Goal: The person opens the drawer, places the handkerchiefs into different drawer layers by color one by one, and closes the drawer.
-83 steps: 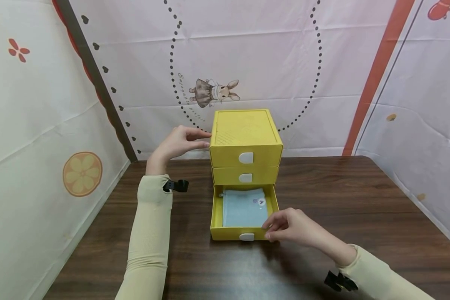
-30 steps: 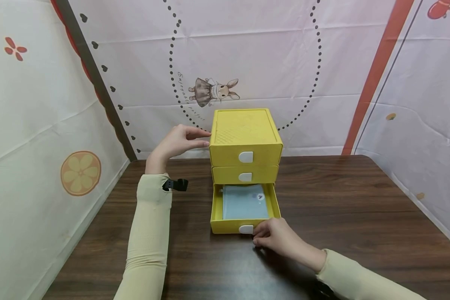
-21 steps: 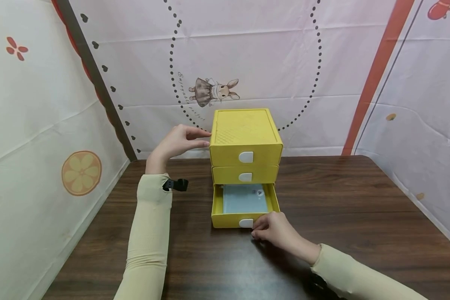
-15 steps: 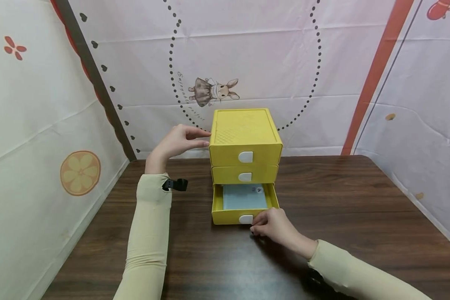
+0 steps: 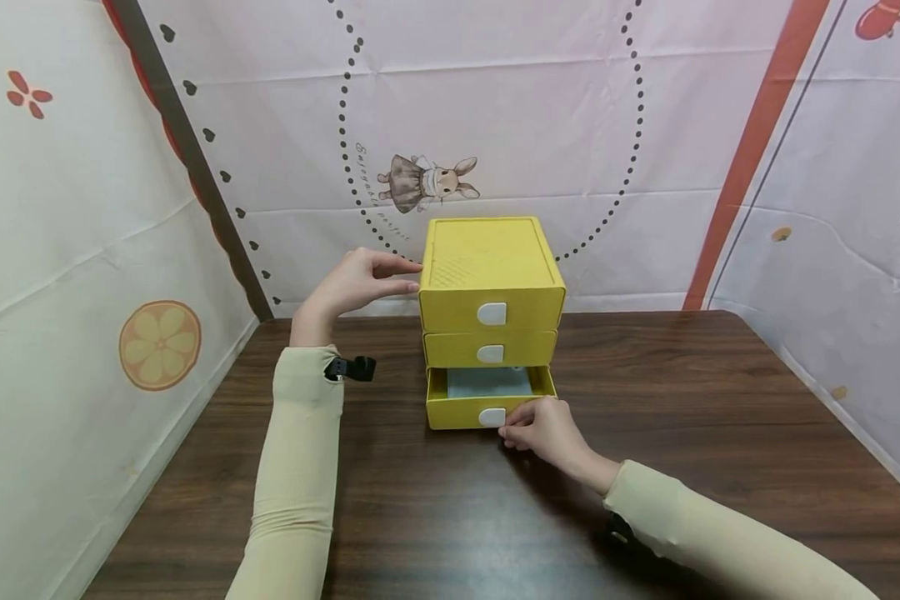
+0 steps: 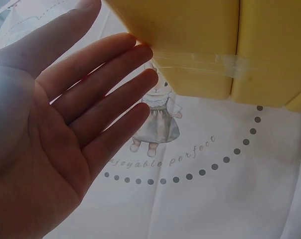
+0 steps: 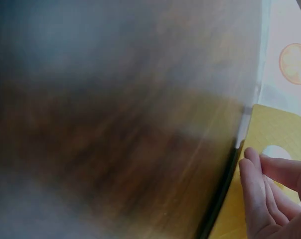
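Note:
In the head view a yellow drawer unit (image 5: pixel 495 254) stands on the table with its upper two drawers closed. Its bottom drawer (image 5: pixel 456 414) is partly pulled out, and a light blue folded cloth or pouch (image 5: pixel 487 383) lies inside, its rear part hidden. My right hand (image 5: pixel 549 429) touches the drawer's front just right of the white tab (image 5: pixel 492 417), fingers fairly straight in the right wrist view. With fingers extended, my left hand (image 5: pixel 348 285) holds its fingertips against the unit's left side near the top. The left wrist view shows that open palm (image 6: pixel 51 144).
The unit stands toward the back of a dark wooden table (image 5: pixel 412 525). Behind it hangs a white printed cloth (image 5: pixel 555 125), which continues down both sides. Clear tape (image 6: pixel 200 62) crosses the unit's side in the left wrist view.
The bottom drawer has slid inward with my right hand at its front, covering more of the blue item. My right hand moved left, then forward. The left hand stays put.

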A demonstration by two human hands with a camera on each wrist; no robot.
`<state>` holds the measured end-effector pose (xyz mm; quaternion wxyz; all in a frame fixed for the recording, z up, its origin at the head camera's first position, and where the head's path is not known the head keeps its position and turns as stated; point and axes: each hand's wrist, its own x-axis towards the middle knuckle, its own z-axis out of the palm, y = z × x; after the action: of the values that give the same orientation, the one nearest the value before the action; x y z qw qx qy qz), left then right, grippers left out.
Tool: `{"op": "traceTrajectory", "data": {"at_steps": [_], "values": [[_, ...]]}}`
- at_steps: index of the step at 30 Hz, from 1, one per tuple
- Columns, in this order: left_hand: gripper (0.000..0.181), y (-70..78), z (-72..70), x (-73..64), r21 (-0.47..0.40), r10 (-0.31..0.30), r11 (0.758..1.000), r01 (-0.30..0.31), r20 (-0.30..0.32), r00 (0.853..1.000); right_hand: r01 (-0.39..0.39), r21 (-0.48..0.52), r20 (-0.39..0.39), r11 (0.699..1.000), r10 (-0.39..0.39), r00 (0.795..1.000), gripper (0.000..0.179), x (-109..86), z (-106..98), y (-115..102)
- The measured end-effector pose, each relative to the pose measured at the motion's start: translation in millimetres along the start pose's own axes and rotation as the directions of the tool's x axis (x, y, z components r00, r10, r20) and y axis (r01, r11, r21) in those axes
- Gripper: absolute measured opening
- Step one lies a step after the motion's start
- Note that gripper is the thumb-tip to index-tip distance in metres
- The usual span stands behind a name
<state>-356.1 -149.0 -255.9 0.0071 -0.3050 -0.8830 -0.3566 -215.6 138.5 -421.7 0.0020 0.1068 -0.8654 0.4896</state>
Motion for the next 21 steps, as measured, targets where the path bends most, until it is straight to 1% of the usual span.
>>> {"op": "traceTrajectory", "data": {"at_steps": [3, 7, 10, 16, 21], "values": [[0.043, 0.3, -0.4, -0.2, -0.004, -0.003, 1.000, 0.003, -0.001, 1.000, -0.017, 0.001, -0.029, 1.000, 0.017, 0.999, 0.004, 4.0, 0.8, 1.1], [0.043, 0.0, -0.5, -0.5, -0.002, -0.001, 1.000, 0.001, -0.004, 1.000, -0.021, -0.020, -0.058, 1.000, 0.019, 0.998, 0.006, 8.1, 2.4, 1.8], [0.042, -0.4, -0.6, -0.6, 0.005, 0.005, 1.000, -0.005, -0.008, 1.000, -0.034, -0.014, -0.079, 0.999, 0.032, 0.996, 0.008, 11.0, 3.6, 2.0], [0.042, -0.2, -0.7, -0.4, 0.009, 0.002, 1.000, -0.002, -0.004, 1.000, -0.085, 0.067, -0.109, 0.994, 0.092, 0.990, 0.007, 15.7, 7.0, 2.3], [0.042, 0.3, -0.1, 0.0, 0.008, -0.002, 1.000, 0.002, -0.003, 1.000, -0.130, 0.132, -0.140, 0.983, 0.149, 0.979, 0.006, 20.8, 9.6, 4.2]]}}
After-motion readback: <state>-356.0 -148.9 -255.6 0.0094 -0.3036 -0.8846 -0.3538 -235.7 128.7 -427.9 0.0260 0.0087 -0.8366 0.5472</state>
